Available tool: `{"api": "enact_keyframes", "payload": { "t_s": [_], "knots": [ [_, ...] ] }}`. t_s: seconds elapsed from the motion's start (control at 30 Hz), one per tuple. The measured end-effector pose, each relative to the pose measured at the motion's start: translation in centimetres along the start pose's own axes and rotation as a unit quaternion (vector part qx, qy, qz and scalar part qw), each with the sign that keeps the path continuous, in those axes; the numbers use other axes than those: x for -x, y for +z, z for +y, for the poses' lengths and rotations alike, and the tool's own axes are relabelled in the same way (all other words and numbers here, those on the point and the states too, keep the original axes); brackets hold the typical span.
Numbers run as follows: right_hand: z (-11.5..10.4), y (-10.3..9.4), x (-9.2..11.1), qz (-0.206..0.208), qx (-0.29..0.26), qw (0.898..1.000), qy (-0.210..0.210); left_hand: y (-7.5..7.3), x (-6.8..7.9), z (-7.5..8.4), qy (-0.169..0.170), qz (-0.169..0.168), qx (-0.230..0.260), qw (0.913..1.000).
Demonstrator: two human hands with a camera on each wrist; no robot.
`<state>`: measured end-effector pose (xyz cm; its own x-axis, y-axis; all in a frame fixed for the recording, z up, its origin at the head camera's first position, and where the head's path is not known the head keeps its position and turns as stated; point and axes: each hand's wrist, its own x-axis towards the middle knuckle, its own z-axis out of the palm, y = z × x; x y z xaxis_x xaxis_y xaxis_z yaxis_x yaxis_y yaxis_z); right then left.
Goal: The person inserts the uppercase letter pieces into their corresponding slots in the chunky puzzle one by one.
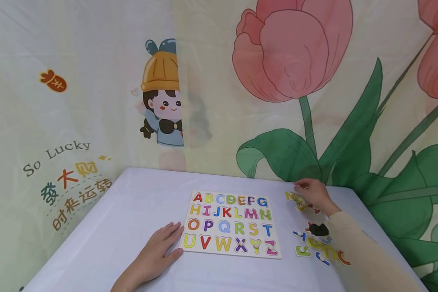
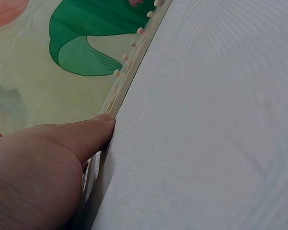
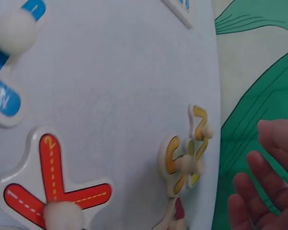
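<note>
A white alphabet puzzle board (image 1: 211, 235) lies on the table, with letters A to Z in rows and small knobs on some of them. My left hand (image 1: 157, 249) rests at its left side, fingers extended; the thumb (image 2: 93, 132) touches the board's edge in the left wrist view. Over the far right of the table is my right hand (image 1: 315, 195), above a cluster of yellow letter pieces (image 1: 295, 198). In the right wrist view its fingers (image 3: 259, 175) are loosely bent and hold nothing. A red letter piece (image 3: 50, 167) and yellow knobbed pieces (image 3: 171, 160) lie below it.
Several loose letter pieces lie right of the board, including a green R (image 1: 303, 251), a blue J (image 1: 322, 258) and an orange C (image 1: 344, 257). A black wrist device (image 1: 318, 229) sits on the right sleeve. A printed curtain (image 1: 211, 81) hangs behind the white table (image 1: 142, 190).
</note>
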<state>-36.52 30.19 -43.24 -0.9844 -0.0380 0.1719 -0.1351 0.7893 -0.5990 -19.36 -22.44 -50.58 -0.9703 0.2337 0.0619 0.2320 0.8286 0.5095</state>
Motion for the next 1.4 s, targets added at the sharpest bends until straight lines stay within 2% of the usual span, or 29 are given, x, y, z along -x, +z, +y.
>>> {"api": "enact_keyframes", "payload": {
  "t_s": [0.3,0.6,1.0,1.17,1.3,1.4],
  "knots": [
    [1.3,1.5,0.1,-0.004,0.027,0.999,0.045,-0.1,0.1,0.0,0.001,-0.003,0.001,1.0],
    [1.1,3.1,-0.2,0.007,0.029,0.996,0.083,-0.3,0.1,0.3,0.0,0.003,0.002,1.0],
    [0.9,3.5,-0.5,0.022,0.047,0.995,0.081,-0.4,0.2,0.5,0.0,0.003,-0.004,1.0],
    [0.8,3.5,-0.5,0.007,0.029,0.998,0.052,-0.4,0.2,0.5,0.0,0.004,-0.003,1.0],
    [0.2,3.3,-0.4,-0.032,0.047,0.998,-0.026,-0.3,0.1,0.4,0.001,0.003,-0.001,1.0],
    [-0.3,3.1,-0.1,-0.071,0.068,0.991,-0.086,-0.1,0.0,0.2,-0.001,0.002,-0.002,1.0]
  ]
}}
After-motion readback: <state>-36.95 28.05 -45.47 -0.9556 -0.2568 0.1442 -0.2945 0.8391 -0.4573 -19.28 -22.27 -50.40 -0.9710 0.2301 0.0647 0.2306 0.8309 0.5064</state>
